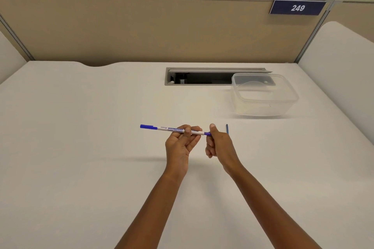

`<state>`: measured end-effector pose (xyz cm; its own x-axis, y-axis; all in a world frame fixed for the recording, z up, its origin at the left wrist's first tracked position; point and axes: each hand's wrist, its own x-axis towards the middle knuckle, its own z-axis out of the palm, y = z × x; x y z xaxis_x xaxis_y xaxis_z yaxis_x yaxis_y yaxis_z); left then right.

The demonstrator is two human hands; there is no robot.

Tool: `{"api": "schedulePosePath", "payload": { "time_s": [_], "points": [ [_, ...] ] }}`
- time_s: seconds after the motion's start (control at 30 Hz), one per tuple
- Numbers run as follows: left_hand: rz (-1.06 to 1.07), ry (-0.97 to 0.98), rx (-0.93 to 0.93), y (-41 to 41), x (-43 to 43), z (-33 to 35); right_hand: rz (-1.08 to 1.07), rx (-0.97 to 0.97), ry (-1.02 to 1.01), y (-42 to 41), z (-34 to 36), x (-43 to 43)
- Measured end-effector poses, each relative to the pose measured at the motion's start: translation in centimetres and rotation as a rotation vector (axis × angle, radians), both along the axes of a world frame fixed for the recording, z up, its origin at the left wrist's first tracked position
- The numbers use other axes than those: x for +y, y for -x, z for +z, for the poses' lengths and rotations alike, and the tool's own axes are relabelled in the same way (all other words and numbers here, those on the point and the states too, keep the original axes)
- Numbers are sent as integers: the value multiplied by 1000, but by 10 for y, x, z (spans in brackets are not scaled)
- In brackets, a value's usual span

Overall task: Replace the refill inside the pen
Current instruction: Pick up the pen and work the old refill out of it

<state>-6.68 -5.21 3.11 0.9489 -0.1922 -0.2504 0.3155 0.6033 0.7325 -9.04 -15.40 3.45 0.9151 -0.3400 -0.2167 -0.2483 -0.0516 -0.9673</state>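
Observation:
A white pen (174,129) with a blue cap at its left end and printed lettering on the barrel is held level above the white desk (81,147). My left hand (180,143) grips the barrel at its middle between thumb and fingers. My right hand (217,143) pinches the blue end piece at the pen's right end. A thin blue refill (227,129) lies on the desk just right of my right hand, only partly visible behind it.
A clear plastic container (263,95) stands at the back right of the desk, next to an open cable slot (202,77). A beige partition with a plate reading 249 (297,7) closes the back. White side panels flank the desk.

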Motion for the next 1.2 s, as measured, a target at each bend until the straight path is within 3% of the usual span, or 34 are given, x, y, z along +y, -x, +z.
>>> {"api": "schedulePosePath", "payload": {
  "time_s": [0.33,0.47,0.57,0.73,0.8,1.07,1.2],
  "points": [
    [11,-7,25,0,2,-2,35,-367,481,10,-14,-6],
    [7,-8,12,0,3,-4,63,-383,563,8,-14,-7],
    [4,-9,9,0,3,-3,79,-302,557,8,-13,-5],
    [-4,-14,6,1,0,-2,19,-73,87,3,-5,-4],
    [4,-7,13,1,0,-2,20,-29,41,3,-3,-3],
    [9,-2,27,1,3,-5,66,-289,414,13,-11,-7],
    [4,-4,11,2,2,-5,72,-318,550,10,-10,-9]
  ]
}}
